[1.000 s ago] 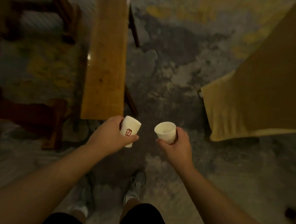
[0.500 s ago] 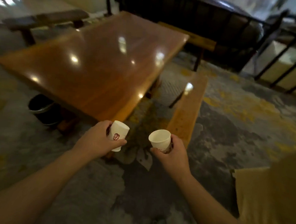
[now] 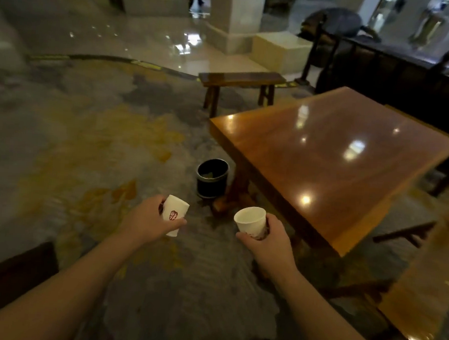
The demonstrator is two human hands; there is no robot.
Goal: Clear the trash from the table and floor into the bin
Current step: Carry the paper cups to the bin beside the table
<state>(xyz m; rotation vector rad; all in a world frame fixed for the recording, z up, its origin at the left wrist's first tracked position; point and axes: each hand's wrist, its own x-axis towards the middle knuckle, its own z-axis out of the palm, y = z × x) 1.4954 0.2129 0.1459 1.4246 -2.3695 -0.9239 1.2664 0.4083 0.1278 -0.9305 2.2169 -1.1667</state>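
Dim, warm indoor light. Overhead lamps leave bright round glare spots on the polished wooden surface [image 3: 335, 160], and the far tiled floor [image 3: 160, 41] shines with pale reflections. The carpet [image 3: 76, 141] and frame edges are smeared by motion blur, and wide-angle distortion bends lines near the borders.

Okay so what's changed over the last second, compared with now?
The view swung from the floor and bench up and round to the table, bringing the black bin into sight ahead. Nothing was picked up or let go: the left hand still holds the logo cup, the right hand the open-mouthed cup.
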